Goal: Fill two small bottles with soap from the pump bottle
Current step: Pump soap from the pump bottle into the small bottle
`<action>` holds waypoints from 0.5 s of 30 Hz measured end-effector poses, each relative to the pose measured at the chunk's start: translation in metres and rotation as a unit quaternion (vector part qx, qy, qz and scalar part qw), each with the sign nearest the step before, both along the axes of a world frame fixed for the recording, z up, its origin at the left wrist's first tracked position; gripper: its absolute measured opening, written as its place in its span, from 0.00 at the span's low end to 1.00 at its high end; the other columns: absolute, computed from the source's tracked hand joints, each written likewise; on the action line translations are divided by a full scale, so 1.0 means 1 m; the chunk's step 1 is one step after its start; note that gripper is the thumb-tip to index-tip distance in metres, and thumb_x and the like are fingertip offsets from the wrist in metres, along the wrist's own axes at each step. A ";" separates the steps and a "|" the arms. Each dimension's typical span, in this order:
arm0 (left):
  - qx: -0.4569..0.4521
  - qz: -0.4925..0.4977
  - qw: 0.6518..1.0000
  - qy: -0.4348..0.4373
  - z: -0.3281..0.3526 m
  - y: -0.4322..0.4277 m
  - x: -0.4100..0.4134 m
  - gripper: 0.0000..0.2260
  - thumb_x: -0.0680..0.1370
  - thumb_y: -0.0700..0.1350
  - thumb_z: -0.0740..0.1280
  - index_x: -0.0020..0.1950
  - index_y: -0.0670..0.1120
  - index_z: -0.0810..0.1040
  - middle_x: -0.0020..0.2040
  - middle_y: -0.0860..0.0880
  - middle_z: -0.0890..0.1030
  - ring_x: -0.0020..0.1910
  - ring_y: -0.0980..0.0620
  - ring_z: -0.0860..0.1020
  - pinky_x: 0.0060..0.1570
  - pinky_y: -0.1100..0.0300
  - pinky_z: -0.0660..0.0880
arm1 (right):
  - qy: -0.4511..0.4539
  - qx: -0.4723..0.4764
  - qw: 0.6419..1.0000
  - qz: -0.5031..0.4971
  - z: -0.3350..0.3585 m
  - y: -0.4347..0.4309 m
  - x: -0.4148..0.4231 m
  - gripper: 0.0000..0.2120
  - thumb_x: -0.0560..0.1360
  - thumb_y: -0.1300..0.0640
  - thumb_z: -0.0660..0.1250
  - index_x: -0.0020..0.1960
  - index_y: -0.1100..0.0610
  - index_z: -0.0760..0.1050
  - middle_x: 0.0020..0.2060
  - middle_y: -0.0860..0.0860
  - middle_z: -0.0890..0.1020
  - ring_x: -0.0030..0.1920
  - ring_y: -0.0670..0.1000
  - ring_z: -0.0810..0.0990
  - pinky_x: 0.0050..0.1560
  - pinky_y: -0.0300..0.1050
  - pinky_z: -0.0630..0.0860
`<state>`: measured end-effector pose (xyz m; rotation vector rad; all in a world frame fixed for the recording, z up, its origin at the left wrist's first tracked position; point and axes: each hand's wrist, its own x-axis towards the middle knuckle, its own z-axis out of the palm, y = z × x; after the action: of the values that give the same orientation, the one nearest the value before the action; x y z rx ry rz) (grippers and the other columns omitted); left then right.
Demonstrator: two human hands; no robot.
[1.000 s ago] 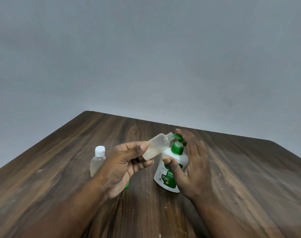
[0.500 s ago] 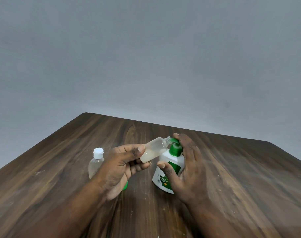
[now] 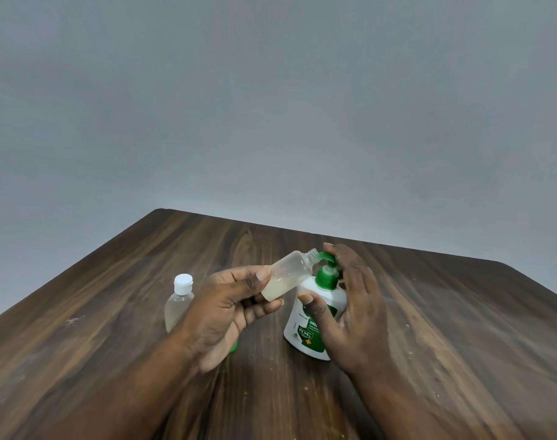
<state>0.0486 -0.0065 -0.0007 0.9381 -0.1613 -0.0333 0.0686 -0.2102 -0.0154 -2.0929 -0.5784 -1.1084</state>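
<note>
A white pump bottle (image 3: 303, 332) with a green pump (image 3: 326, 276) stands on the wooden table (image 3: 445, 328). My right hand (image 3: 355, 315) wraps it from the right, thumb on the label, fingers over the pump head. My left hand (image 3: 223, 309) holds a small uncapped bottle (image 3: 286, 276) tilted, its threaded neck right at the pump's nozzle. Pale soap lies in its lower end. A second small clear bottle (image 3: 178, 304) with a white cap stands to the left, behind my left wrist.
A small green piece (image 3: 234, 347) peeks out on the table from under my left palm. The table's far edge meets a plain grey wall. Bare wood lies to the right and at the back.
Both hands keep the same holds. The hands and bottles have shifted only slightly to the left in view; the small bottle's neck stays at the nozzle.
</note>
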 end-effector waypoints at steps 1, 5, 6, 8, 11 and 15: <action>0.001 -0.001 1.000 -0.001 0.000 0.000 0.000 0.15 0.74 0.43 0.71 0.54 0.33 0.85 0.54 0.34 0.85 0.47 0.45 0.84 0.41 0.59 0.83 | -0.003 0.003 1.000 0.002 -0.001 0.000 0.000 0.36 0.78 0.27 0.63 0.74 0.51 0.73 0.69 0.43 0.77 0.67 0.44 0.76 0.64 0.48 0.77; 0.014 -0.005 1.000 0.000 -0.001 0.001 0.000 0.16 0.75 0.44 0.70 0.56 0.34 0.85 0.56 0.33 0.84 0.51 0.43 0.83 0.43 0.59 0.83 | -0.010 0.000 1.000 -0.006 -0.005 0.002 0.002 0.35 0.78 0.28 0.63 0.74 0.52 0.73 0.69 0.44 0.77 0.65 0.45 0.77 0.61 0.51 0.78; 0.018 -0.006 1.000 -0.001 -0.002 0.001 0.000 0.16 0.75 0.44 0.70 0.57 0.34 0.85 0.57 0.33 0.84 0.52 0.42 0.83 0.44 0.58 0.84 | -0.012 -0.002 1.000 -0.008 -0.005 0.002 0.002 0.35 0.78 0.28 0.63 0.74 0.52 0.73 0.68 0.43 0.77 0.64 0.45 0.77 0.60 0.50 0.79; 0.022 -0.006 1.000 -0.002 -0.002 0.001 0.000 0.16 0.75 0.44 0.71 0.57 0.34 0.85 0.57 0.32 0.84 0.53 0.42 0.83 0.44 0.58 0.83 | -0.016 -0.001 1.000 -0.006 -0.005 0.002 0.001 0.35 0.78 0.28 0.63 0.74 0.51 0.73 0.67 0.42 0.77 0.62 0.44 0.77 0.58 0.50 0.79; 0.018 -0.005 1.000 -0.003 -0.001 0.001 -0.001 0.14 0.75 0.44 0.71 0.55 0.35 0.85 0.57 0.32 0.84 0.52 0.42 0.83 0.44 0.58 0.84 | -0.007 0.006 1.000 0.002 -0.004 0.002 -0.001 0.35 0.78 0.27 0.62 0.74 0.51 0.73 0.67 0.41 0.77 0.63 0.45 0.77 0.59 0.49 0.78; 0.005 -0.005 1.000 -0.006 0.001 0.002 -0.002 0.13 0.76 0.43 0.70 0.54 0.35 0.86 0.57 0.33 0.84 0.50 0.44 0.83 0.43 0.58 0.83 | 0.006 0.006 1.000 0.014 0.000 0.002 -0.001 0.35 0.78 0.27 0.62 0.75 0.49 0.72 0.68 0.42 0.77 0.65 0.44 0.77 0.61 0.44 0.77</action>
<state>0.0470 -0.0049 -0.0001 0.9482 -0.1775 -0.0371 0.0676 -0.2086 -0.0149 -2.0736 -0.5916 -1.0803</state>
